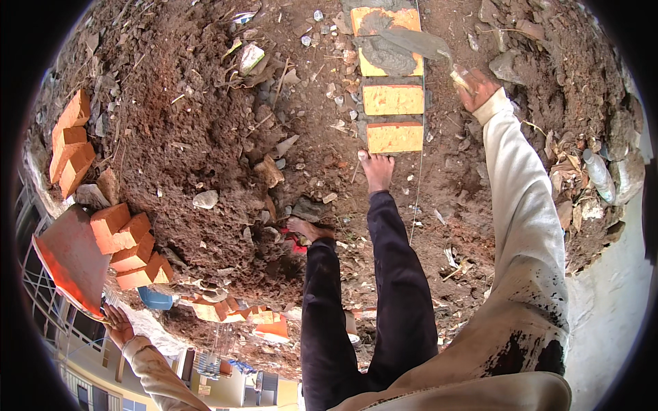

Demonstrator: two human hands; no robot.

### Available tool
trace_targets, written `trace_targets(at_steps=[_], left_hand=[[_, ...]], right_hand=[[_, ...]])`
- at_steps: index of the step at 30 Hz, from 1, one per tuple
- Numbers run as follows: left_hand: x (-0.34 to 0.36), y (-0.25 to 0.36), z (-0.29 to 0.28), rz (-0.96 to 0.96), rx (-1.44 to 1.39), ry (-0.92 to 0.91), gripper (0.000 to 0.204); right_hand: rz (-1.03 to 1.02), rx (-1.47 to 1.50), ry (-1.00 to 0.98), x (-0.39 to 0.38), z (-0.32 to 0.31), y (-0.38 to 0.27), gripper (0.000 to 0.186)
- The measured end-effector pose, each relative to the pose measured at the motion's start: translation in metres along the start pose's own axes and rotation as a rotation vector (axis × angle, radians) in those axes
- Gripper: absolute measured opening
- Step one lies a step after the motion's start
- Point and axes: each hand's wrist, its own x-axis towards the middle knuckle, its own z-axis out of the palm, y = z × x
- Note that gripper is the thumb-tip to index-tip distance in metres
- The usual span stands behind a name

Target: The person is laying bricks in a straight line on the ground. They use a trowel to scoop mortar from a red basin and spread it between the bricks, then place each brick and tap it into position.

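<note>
My right hand [478, 89] is closed around the handle of a pointed trowel [419, 43]. The trowel's grey blade lies over wet mortar [391, 58] spread on the farthest orange bricks. Closer to me in the same row are two bare-faced bricks, one [393, 100] beyond the other [395, 138], with grey mortar between them. Far to the left, my left hand [118, 326] has its fingers stretched apart by the rim of an orange-red pan [74, 255]. Whether the fingertips touch that rim I cannot tell. No object shows in the left hand.
A thin string [417, 181] runs along the row's right side. My bare foot [377, 170] stands against its near end. Stacked bricks [133, 246] sit beside the pan, with more bricks [71, 144] beyond. Stones litter the rough soil. A plastic bottle [599, 176] lies at right, near a pale wall [606, 322].
</note>
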Motion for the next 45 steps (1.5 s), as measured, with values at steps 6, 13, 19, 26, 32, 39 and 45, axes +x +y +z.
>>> trace_targets(at_steps=[6,13,19,26,32,39,45], left_hand=[[0.003,0.004,-0.004,0.006,-0.005,0.005,0.045],[0.007,0.002,-0.006,-0.024,0.032,-0.031,0.045],[0.019,0.011,-0.025,-0.036,0.035,-0.061,0.044],[0.019,0.003,-0.018,-0.016,0.006,-0.024,0.044],[0.008,0.005,-0.01,-0.047,0.048,-0.017,0.046],[0.012,0.014,-0.021,-0.04,0.029,-0.038,0.044],[0.02,0.014,-0.022,-0.076,0.046,-0.046,0.045]], right_hand=[[0.023,-0.08,-0.137,-0.023,0.007,-0.018,0.045],[-0.081,-0.029,0.098,0.017,-0.004,-0.038,0.044],[-0.341,-0.305,-0.069,0.014,-0.016,-0.035,0.046],[-0.324,-0.332,-0.101,-0.021,-0.021,-0.027,0.049],[-0.202,-0.275,-0.146,-0.047,-0.014,-0.037,0.05],[-0.048,-0.033,-0.074,-0.089,-0.013,-0.066,0.046],[-0.021,0.008,-0.164,-0.11,0.031,-0.078,0.043]])
